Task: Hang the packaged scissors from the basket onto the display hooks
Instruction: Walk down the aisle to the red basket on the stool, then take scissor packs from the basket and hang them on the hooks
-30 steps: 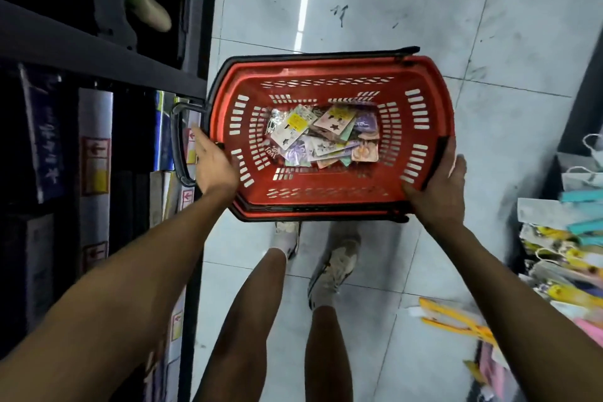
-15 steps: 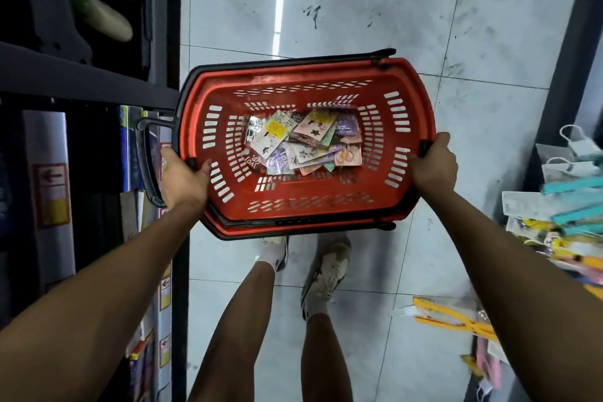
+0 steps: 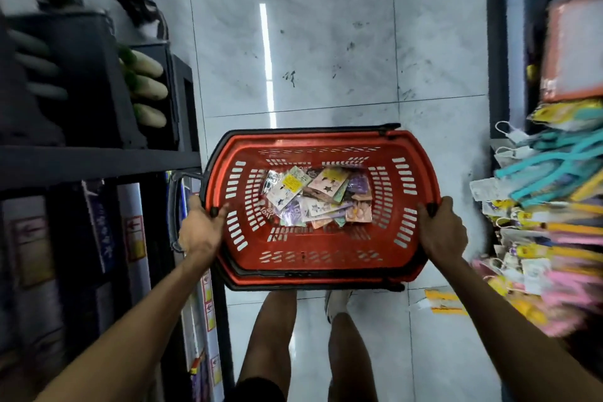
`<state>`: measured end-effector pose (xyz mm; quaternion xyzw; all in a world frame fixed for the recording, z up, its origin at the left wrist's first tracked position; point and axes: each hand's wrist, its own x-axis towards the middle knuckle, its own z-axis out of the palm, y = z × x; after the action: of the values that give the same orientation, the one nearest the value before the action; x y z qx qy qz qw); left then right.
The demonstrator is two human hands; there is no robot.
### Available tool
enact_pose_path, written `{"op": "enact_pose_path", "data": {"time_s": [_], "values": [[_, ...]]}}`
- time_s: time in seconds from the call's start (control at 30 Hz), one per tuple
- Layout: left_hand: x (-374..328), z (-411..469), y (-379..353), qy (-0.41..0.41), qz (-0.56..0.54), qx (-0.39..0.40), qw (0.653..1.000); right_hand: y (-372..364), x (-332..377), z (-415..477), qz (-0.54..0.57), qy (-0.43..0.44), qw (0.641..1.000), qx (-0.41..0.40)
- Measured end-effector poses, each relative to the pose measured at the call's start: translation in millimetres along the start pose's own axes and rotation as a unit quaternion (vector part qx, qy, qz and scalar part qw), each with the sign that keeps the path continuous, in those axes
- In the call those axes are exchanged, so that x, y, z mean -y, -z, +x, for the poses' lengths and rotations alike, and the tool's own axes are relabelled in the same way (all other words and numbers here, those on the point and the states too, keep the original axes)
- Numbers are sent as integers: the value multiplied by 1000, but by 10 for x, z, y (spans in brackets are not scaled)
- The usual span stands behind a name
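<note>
Gripping the red basket (image 3: 326, 266) by its two short ends, the left hand (image 3: 199, 228) and right hand (image 3: 443, 231) hold it above the floor (image 3: 326, 42), scissor packets (image 3: 318, 201) heaped inside.

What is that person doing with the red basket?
A person in a shop aisle holds a red basket out in front. The left hand grips one end of the rim and the right hand grips the other. A pile of small colourful packets lies at the bottom. No packet is in either hand, so the hanging has not started.
</note>
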<state>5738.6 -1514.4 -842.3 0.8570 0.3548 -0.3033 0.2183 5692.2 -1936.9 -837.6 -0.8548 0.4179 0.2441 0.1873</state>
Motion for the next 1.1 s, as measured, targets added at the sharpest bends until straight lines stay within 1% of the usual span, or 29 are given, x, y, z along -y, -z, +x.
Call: {"op": "enact_pose_path", "data": {"time_s": [0.07, 0.17, 0.27, 0.33, 0.4, 0.5, 0.57, 0.7, 0.8, 0.87, 1.0, 1.03, 1.1], "values": [[-146, -269, 226, -43, 15, 17, 999, 299, -165, -347, 30, -30, 999, -7], [-488, -773, 649, -149, 20, 42, 988, 874, -344, -860, 77, -78, 993, -44], [-814, -1256, 1043, -268, 40, 24, 962, 1383, -564, -1310, 123, -116, 982, -89], [-1036, -1622, 1247, -326, 89, 10, 941, 1681, -758, -1632, 163, -122, 970, -129], [-1177, -1982, 1379, -361, 155, 2, 920, 1877, -990, -1958, 183, -118, 963, -159], [-1250, -2489, 1460, -413, 212, 14, 885, 2045, -1365, -2481, 172, -106, 963, -181], [-1311, -2772, 1441, -437, 237, 15, 867, 2100, -1601, -2773, 149, -111, 963, -196], [-1550, -3417, 1372, -485, 265, 7, 834, 2213, -2101, -3223, 153, -128, 954, -225], [-1700, -3928, 1265, -539, 281, -2, 794, 2251, -2513, -3541, 193, -171, 935, -244], [-1771, -4201, 1176, -575, 289, -3, 765, 2237, -2743, -3739, 213, -182, 925, -256], [-1883, -4632, 917, -646, 314, 43, 695, 2107, -3217, -4176, 231, -221, 902, -292], [-1916, -4718, 855, -658, 313, 53, 682, 2050, -3299, -4260, 230, -229, 897, -299], [-1987, -4961, 681, -691, 319, 68, 645, 1926, -3522, -4448, 238, -265, 881, -311]]}}
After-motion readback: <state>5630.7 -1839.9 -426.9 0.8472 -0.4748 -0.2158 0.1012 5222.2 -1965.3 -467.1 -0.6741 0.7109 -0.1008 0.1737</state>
